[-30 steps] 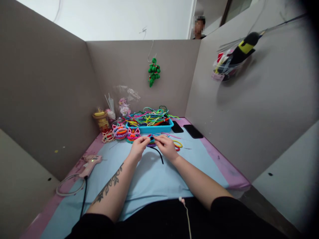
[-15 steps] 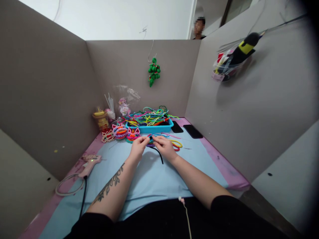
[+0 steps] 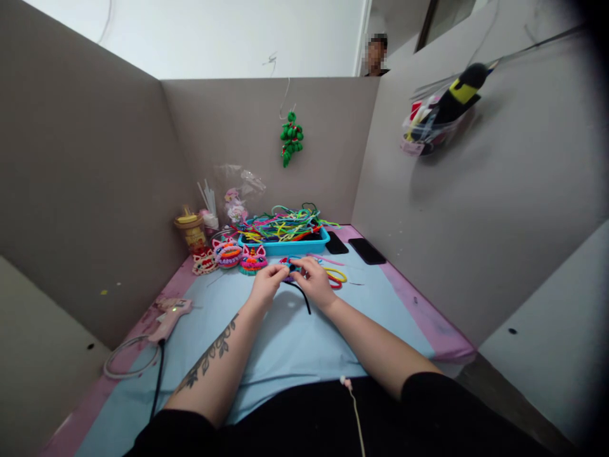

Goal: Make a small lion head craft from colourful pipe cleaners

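Observation:
A black pipe cleaner point(image 3: 301, 298) is held over the middle of the table, one end curled between my fingertips and its tail hanging toward me. My left hand point(image 3: 267, 285) pinches the curled end between thumb and forefinger. Close against it, my right hand point(image 3: 314, 284) has its thumb and bent fingers around the same end. Partly hidden behind my hands lies something blue, red and purple. Beyond my left hand sits a pink-eared, multicoloured animal head point(image 3: 253, 260) of pipe cleaners. Yellow and red pipe cleaner loops point(image 3: 337, 277) lie beside my right hand.
A blue tray point(image 3: 285, 249) heaped with pipe cleaners stands at the back, two dark phones point(image 3: 367, 251) to its right. A pink glue gun point(image 3: 170, 318) with its cable lies at left. Grey partitions point(image 3: 266, 139) enclose the table; a person point(image 3: 375, 56) shows beyond.
The fingers of my right hand have lifted and spread a little at the pipe cleaner's curled end. My left hand keeps its pinch. The whole view has shifted slightly.

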Motion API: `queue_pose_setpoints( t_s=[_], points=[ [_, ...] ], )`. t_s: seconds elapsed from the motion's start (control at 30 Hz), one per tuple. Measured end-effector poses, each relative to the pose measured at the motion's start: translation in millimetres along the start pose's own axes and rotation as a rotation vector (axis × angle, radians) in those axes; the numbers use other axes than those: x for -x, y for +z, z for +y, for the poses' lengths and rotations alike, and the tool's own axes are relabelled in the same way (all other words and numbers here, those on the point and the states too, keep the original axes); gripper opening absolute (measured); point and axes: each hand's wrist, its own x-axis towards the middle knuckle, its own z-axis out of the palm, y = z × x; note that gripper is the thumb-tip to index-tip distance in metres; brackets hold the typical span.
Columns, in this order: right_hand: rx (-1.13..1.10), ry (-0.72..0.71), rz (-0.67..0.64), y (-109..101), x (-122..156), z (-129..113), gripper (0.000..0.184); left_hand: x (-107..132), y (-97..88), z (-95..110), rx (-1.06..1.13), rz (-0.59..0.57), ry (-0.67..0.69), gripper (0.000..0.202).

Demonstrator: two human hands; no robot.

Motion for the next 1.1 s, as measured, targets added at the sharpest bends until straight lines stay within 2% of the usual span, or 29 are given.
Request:
queue_pose_setpoints(
  t_s=[0.53,0.63,0.77,0.93,1.1],
  points=[
    [0.052,-0.099,-0.033,-2.8,-1.5,1.0,0.018,1.3,0.1,1.5,-0.026,0.003,-0.01,0.029],
    [0.027,-0.059,-0.06,-4.4,-2.8,1.0,0.021,0.5,-0.8,1.6,-0.023,0.007,-0.017,0.029],
    [-0.044,0.051,-0.063,-10.5,-6.0,1.8,0.035,-2.5,-4.6,2.5,0.01,0.001,-0.034,0.032],
    [-0.173,0.059,-0.067,-17.4,-9.6,-0.5,0.016,-2.4,-8.3,7.8,0.053,-0.073,-0.089,0.03],
    [-0.326,0.159,-0.125,-18.3,-11.9,1.1,0.017,2.5,-8.7,13.2,0.057,-0.201,-0.147,0.024]
  ],
)
